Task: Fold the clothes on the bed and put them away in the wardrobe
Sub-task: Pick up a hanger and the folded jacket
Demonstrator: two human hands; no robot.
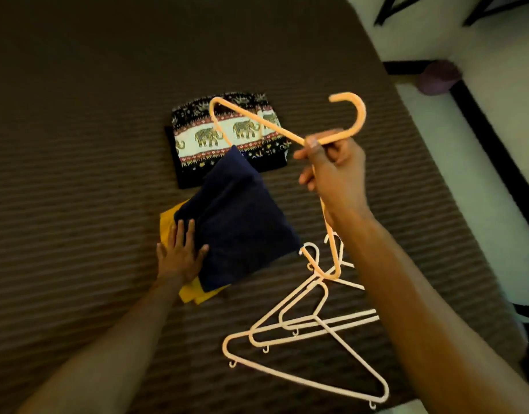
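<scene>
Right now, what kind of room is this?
Most likely a bedroom: a wide bed with a striped brown cover, folded clothes like the elephant-print garment lying on it, and loose plastic hangers beside them.

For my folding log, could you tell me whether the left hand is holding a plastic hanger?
No, the left hand rests flat on the folded navy cloth.

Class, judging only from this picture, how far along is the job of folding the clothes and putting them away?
Done: the elephant-print cloth lies folded on the bed. In hand: the right hand grips a hanger, while the left hand rests on the navy cloth atop the yellow cloth. Left: putting everything away; spare hangers lie nearby.
</scene>
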